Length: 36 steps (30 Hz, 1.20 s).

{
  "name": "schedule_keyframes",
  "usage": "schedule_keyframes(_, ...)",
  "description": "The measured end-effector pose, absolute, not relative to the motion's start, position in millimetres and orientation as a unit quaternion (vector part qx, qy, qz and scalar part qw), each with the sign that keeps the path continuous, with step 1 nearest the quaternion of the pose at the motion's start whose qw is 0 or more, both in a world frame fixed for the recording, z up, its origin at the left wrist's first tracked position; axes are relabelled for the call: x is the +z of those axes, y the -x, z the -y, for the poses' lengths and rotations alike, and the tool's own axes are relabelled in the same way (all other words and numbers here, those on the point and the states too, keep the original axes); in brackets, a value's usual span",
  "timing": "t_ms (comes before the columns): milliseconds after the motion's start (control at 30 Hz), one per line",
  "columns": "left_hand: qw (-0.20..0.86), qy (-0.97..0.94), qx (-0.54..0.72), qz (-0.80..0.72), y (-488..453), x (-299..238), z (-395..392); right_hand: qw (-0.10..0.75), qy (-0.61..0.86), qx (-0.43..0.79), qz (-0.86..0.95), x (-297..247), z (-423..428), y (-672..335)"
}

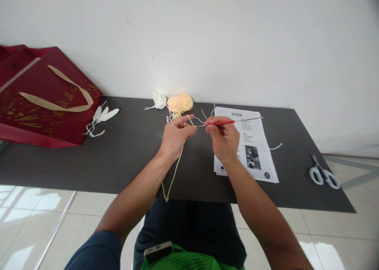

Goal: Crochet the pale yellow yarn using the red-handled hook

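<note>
Head view: dark red paper gift bag (38, 88) tipped over at far left of the dark grey tabletop (133, 151), cream ribbon handle (44, 104) looping across its gold-marked face; inside hidden, contents cannot be told. White slender leaf-shaped pieces (108, 115) with loose thread ends lie just beside the bag. Left grip (174, 137): bare hand, thumb and fingers drawn close, pinching a thin pale cream yarn strand (175, 173); index finger stretched out, yarn passing over it near the tip. Strand drops below the hand to a bend at the tabletop's front edge, then turns back up toward the forearm. Right grip (225, 141): thumb and fingertips pressed together on a slim crochet hook with red handle (223, 122), held pen-fashion and nearly level. Metal shafts project at both ends of the handle; the left one reaches the yarn at the left fingertips, the right one points away over the white printed sheets (266, 159). Fluffy white yarn ball (160, 99) and oval peach yarn ball (180, 103) sit together by the wall, beyond the left grip. Metal scissors with pale grey handles (321, 169) lie well apart, near the tabletop's right end.
</note>
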<state>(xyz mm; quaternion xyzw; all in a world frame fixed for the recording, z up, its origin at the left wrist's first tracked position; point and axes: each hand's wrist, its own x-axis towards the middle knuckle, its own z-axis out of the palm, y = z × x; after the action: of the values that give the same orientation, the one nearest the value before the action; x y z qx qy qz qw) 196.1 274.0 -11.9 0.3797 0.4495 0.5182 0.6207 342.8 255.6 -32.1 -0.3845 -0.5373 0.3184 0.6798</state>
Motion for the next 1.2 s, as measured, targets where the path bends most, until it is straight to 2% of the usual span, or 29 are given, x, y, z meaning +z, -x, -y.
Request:
schedule_keyframes(167, 0.551, -0.416, 0.539, -0.482, -196, -18, -274, 0.640, 0.357, 0.201, 0.651, -34, -250, -342)
schedule_keyframes(367, 0.496, -0.485, 0.561, -0.452, -195, -24, -274, 0.636, 0.355, 0.191, 0.659, -32, -245, -338)
schedule_keyframes(533, 0.501, -0.537, 0.548, -0.401, -195, -24, -275, 0.673, 0.391, 0.324, 0.538, -27, -249, -342)
schedule_keyframes(667, 0.527, -0.554, 0.537, -0.355, -193, -24, -275, 0.691, 0.360, 0.428, 0.458, -23, -255, -346)
schedule_keyframes(867, 0.582, -0.548, 0.530, -0.284, -191, -28, -276, 0.668, 0.318, 0.576, 0.348, -11, -256, -351)
schedule_keyframes(1033, 0.628, -0.492, 0.549, -0.251, -191, -23, -277, 0.640, 0.314, 0.645, 0.275, -8, -255, -350)
schedule_keyframes(1200, 0.617, -0.460, 0.573, -0.282, -193, -21, -277, 0.636, 0.302, 0.662, 0.256, -9, -256, -345)
